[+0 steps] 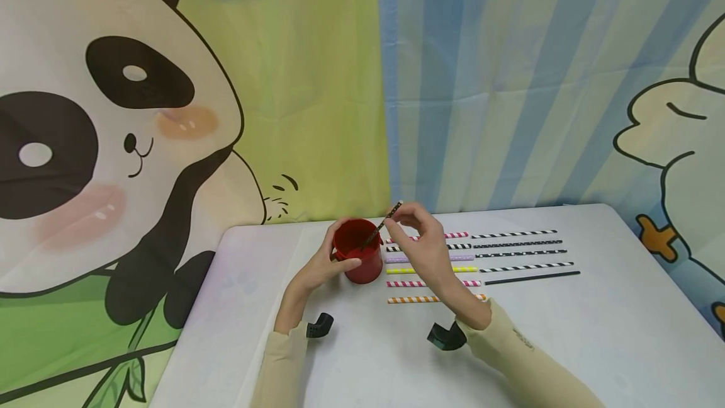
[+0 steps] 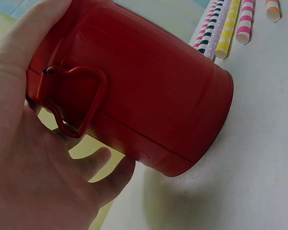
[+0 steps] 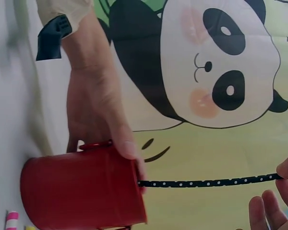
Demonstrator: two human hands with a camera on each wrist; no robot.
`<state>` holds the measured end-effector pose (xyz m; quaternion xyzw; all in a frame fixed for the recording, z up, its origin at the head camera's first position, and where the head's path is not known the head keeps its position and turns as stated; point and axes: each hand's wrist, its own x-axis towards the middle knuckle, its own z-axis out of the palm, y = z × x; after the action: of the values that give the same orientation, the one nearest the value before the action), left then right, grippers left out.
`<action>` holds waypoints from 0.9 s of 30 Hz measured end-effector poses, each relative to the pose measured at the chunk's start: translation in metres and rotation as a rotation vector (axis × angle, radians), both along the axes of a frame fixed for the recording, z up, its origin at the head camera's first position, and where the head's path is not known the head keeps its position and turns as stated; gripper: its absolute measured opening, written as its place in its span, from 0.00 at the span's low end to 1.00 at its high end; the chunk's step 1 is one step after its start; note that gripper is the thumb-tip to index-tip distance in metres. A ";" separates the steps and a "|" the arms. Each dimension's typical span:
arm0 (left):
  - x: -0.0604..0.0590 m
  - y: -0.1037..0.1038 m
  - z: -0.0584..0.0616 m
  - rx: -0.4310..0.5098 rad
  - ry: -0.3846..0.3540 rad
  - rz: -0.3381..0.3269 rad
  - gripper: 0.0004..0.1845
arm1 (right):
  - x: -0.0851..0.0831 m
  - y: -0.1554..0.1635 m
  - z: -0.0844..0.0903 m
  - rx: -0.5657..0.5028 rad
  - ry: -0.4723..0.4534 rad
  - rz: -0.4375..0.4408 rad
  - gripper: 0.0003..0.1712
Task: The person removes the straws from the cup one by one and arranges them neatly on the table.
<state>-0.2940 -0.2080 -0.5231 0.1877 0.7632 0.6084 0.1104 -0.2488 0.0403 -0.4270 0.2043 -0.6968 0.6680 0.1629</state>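
Note:
My left hand (image 1: 317,267) grips a red metal bucket (image 1: 367,267) near its rim, thumb on the near side. In the left wrist view a wire handle loop (image 2: 103,93) sticks out from the bucket's side beside the palm. Between thumb and fingertips my right hand (image 1: 426,249) pinches a black paper straw with white dots (image 3: 206,183) by its upper end. The straw slants down to the left, its lower end inside the bucket's mouth. To the right of the bucket lie two columns of patterned straws, partly covered by my right forearm in the head view.
The left column holds a lavender straw (image 1: 461,258), a yellow one (image 1: 464,269), an orange-striped one (image 1: 404,300) and others. Farther right lie black patterned straws and a plain black straw (image 1: 532,277). Behind the white table (image 1: 362,357) hangs a printed panda curtain (image 1: 317,80).

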 end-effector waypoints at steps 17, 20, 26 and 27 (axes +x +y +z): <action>0.001 0.000 0.001 0.001 -0.004 0.002 0.51 | 0.013 0.036 0.025 -0.064 0.056 -0.052 0.08; 0.001 0.000 0.001 0.010 -0.003 -0.001 0.51 | 0.014 0.041 0.024 -0.049 0.065 -0.058 0.09; 0.001 0.000 0.000 0.013 -0.004 -0.001 0.50 | 0.015 0.049 0.018 -0.002 0.070 -0.042 0.09; 0.001 0.000 0.000 0.012 -0.002 -0.003 0.50 | 0.015 0.050 0.017 0.022 0.070 -0.044 0.09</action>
<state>-0.2929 -0.2078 -0.5229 0.1890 0.7591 0.6131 0.1107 -0.2337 0.0907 -0.4101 0.2139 -0.7022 0.6491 0.1996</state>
